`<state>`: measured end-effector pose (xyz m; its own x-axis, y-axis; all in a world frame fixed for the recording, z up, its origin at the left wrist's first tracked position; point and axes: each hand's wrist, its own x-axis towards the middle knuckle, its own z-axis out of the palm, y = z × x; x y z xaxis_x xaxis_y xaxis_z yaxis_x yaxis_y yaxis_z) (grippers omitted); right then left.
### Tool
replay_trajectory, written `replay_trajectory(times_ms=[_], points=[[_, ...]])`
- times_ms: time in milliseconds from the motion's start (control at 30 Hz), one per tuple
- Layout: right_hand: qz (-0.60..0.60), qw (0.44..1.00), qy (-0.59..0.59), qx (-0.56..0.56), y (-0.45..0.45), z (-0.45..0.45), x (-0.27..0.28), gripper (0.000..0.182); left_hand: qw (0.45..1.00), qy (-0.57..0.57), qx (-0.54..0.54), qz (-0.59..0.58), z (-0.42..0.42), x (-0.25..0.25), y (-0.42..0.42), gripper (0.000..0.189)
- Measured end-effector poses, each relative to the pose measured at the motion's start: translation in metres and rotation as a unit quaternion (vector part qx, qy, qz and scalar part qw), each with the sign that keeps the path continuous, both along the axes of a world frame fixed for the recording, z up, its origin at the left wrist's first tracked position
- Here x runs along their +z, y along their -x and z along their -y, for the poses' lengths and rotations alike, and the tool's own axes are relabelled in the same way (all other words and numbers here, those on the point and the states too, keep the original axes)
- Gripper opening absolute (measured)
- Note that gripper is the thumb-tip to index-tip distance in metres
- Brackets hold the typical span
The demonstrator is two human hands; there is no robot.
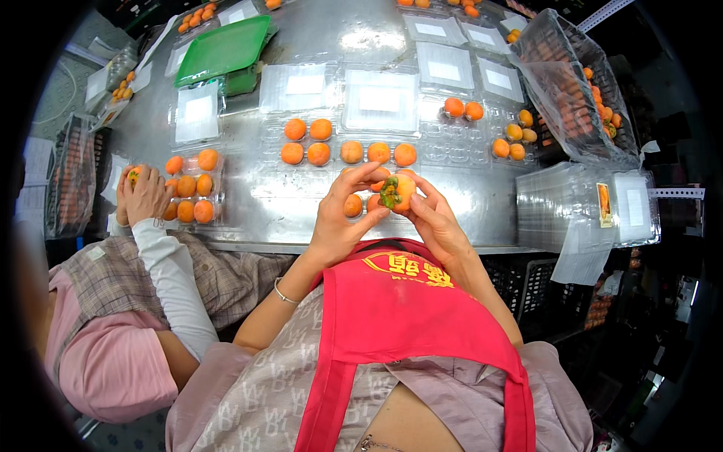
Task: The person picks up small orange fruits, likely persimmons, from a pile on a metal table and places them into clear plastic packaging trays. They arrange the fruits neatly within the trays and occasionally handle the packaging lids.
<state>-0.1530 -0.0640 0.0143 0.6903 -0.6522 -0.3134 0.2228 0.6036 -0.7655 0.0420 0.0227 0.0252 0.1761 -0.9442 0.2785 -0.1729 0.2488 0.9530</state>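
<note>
An orange persimmon [405, 189] with a green leafy calyx [390, 193] is held in front of my red apron, above the table edge. My right hand [438, 217] grips its right side, thumb at the front. On the calyx side, my left hand [344, 206] curves around the fruit, its thumb tip at the calyx's lower edge and its fingers partly hidden. Directly behind my hands, a clear plastic tray holds persimmons [379, 152]; the hands cover part of it. Just left of that, more persimmons [305, 141] sit in a second clear tray.
A co-worker's hands [144, 189] hold a persimmon at left beside a filled tray [217, 183]. Green trays [223, 51] lie farther back. At right stand a plastic-lined crate of persimmons [570, 85] and stacked clear trays [556, 206]. Padded clear packs [381, 101] line the metal table [271, 226].
</note>
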Motion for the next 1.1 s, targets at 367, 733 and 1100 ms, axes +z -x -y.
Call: replay_trajectory(times_ms=[367, 733, 1100], points=[[-0.009, 0.995, 0.081, 0.050, 0.000, 0.000, -0.004, 0.060, 0.999, 0.022, 0.005, 0.031, 0.002, 0.001, -0.002, 0.062], [-0.014, 0.994, 0.090, 0.053, -0.001, -0.003, -0.012, 0.057, 0.994, 0.072, 0.027, 0.080, 0.001, 0.000, -0.005, 0.055], [0.007, 0.993, 0.091, 0.074, -0.010, -0.002, -0.006, 0.052, 0.981, 0.125, 0.079, 0.128, 0.004, 0.002, -0.002, 0.047]])
